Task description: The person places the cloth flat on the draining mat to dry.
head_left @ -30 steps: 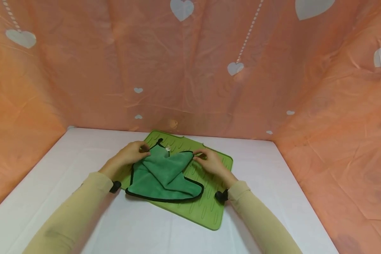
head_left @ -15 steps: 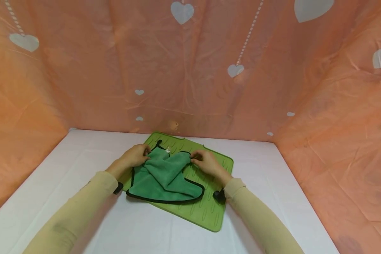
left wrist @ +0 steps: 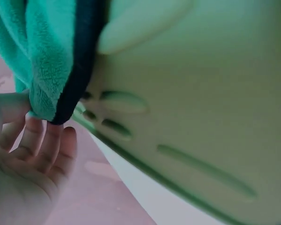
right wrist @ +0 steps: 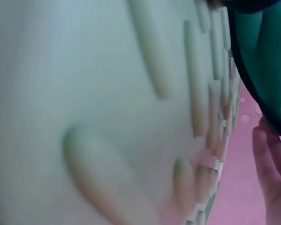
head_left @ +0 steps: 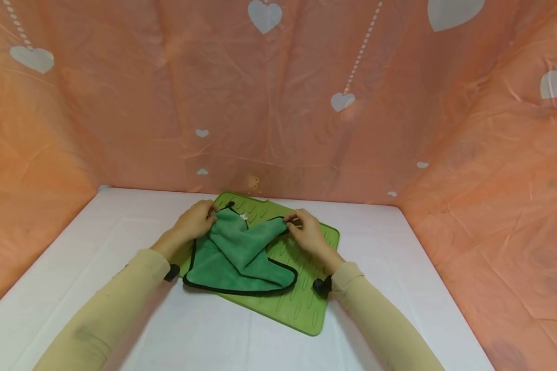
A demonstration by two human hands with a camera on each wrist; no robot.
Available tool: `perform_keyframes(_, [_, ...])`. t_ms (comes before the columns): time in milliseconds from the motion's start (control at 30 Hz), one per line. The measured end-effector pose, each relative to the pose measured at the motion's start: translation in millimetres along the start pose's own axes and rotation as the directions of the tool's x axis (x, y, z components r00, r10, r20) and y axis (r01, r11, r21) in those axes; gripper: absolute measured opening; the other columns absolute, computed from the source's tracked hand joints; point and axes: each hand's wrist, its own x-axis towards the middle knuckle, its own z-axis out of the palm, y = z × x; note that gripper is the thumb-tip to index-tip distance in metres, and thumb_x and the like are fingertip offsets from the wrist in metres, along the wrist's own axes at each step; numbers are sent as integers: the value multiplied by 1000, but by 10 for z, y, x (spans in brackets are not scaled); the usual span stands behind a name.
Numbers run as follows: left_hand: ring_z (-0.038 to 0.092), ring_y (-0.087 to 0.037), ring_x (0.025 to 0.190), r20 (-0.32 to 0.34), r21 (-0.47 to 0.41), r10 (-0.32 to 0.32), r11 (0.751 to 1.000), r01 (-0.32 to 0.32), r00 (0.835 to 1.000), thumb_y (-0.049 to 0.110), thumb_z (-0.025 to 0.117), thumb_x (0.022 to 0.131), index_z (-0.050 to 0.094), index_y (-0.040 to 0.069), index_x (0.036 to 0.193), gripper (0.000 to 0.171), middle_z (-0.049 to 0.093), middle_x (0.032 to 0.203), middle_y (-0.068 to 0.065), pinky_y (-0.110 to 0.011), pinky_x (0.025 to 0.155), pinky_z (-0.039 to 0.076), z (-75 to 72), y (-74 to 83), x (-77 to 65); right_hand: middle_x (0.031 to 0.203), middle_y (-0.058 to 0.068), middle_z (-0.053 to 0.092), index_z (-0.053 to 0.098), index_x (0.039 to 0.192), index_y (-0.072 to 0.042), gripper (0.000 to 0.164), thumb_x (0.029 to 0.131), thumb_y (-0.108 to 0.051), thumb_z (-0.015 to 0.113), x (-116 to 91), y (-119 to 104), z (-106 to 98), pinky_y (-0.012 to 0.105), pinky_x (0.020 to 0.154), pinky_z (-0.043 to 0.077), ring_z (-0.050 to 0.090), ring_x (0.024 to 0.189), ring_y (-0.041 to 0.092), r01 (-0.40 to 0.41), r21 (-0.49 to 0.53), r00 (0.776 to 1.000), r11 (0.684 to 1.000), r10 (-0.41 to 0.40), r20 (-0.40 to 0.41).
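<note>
A green cloth [head_left: 241, 252] with black edging lies crumpled and partly folded over a lime-green ridged mat [head_left: 301, 299]. My left hand [head_left: 194, 224] pinches the cloth's upper left edge; in the left wrist view the thumb and fingers of that hand [left wrist: 32, 159] hold the fuzzy green cloth [left wrist: 51, 56] by its dark border. At the upper right corner of the cloth, my right hand [head_left: 306, 233] pinches the black edge between thumb and fingertips. The right wrist view shows the fingers [right wrist: 269, 157] at the cloth's [right wrist: 267, 61] lower tip. A small white tag [head_left: 244, 217] shows near the top.
The mat sits turned at an angle on a white-covered table [head_left: 176, 330]. An orange curtain [head_left: 278, 129] printed with pale hearts rises behind the table and along both sides. Black straps [head_left: 322, 286] circle the wrists below beige sleeves [head_left: 380, 319].
Both hands first drew slightly inward, then spread apart and up a little, pulling the cloth's upper corners outward. The lower part of the cloth and the mat stay in place.
</note>
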Motion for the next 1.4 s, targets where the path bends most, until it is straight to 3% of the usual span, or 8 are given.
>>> perform_keyframes(233, [58, -39, 105, -122, -49, 9, 999, -15, 993, 5, 56, 106, 60, -5, 129, 25, 58, 118, -23, -53, 85, 50, -57, 61, 37, 114, 18, 68, 72, 111, -1, 14, 102, 1, 62, -16, -42, -180, 41, 77, 59, 69, 95, 35, 40, -32, 994, 999, -43, -99])
perform_keyframes(367, [57, -38, 102, -155, -72, 3, 997, -14, 988, 4, 57, 106, 61, -4, 129, 25, 57, 115, -21, -51, 84, 49, -57, 76, 52, 114, 17, 70, 74, 110, -2, 14, 101, 0, 63, -20, -56, -312, 37, 72, 56, 69, 93, 34, -9, -39, 986, 999, 2, -169])
perform_keyframes(533, [57, -38, 101, -168, -53, 44, 997, -54, 985, 3, 59, 104, 61, -4, 128, 25, 56, 114, -22, -52, 85, 49, 8, 62, 123, 117, 16, 71, 75, 113, -2, 16, 102, -2, 63, 4, 30, -419, 39, 77, 56, 69, 97, 34, -85, -42, 979, 995, 76, -191])
perform_keyframes(767, [59, -43, 110, -89, 8, 80, 997, -80, 993, -1, 61, 102, 64, -3, 124, 22, 56, 121, -25, -56, 91, 52, 161, 51, 212, 127, 18, 68, 74, 122, -3, 23, 103, -4, 62, -6, 193, -428, 31, 70, 53, 69, 101, 32, -210, -69, 976, 975, 205, -80])
perform_keyframes(967, [61, -44, 109, -4, 82, 84, 993, -84, 996, -2, 62, 100, 68, -3, 118, 19, 58, 120, -26, -55, 92, 53, 210, 20, 216, 136, 21, 64, 70, 131, -4, 30, 102, -5, 64, -54, 281, -409, 41, 83, 57, 68, 112, 36, -234, -121, 971, 965, 238, 19])
perform_keyframes(1133, [60, -43, 112, -7, 79, 61, 995, -61, 998, 2, 60, 102, 69, -2, 121, 22, 59, 121, -24, -56, 92, 52, 190, 47, 166, 139, 21, 60, 66, 136, -4, 36, 101, -8, 67, -96, 264, -420, 49, 93, 57, 65, 118, 39, -215, -130, 976, 968, 218, 9])
perform_keyframes(1267, [61, -40, 111, -59, 75, 138, 988, -134, 989, 3, 64, 99, 69, -2, 120, 22, 62, 119, -21, -55, 90, 54, 165, 167, 91, 131, 21, 61, 67, 132, -1, 34, 98, -5, 69, -151, 228, -461, 50, 93, 58, 65, 114, 38, -138, -175, 990, 975, 137, -19])
perform_keyframes(1400, [65, -35, 102, -70, 93, 278, 958, -271, 958, 4, 71, 96, 69, -1, 115, 19, 64, 113, -16, -49, 84, 56, 187, 392, -16, 125, 18, 63, 71, 123, -1, 27, 96, -2, 71, -241, 205, -491, 46, 87, 60, 65, 110, 35, -59, -238, 998, 969, 66, 20])
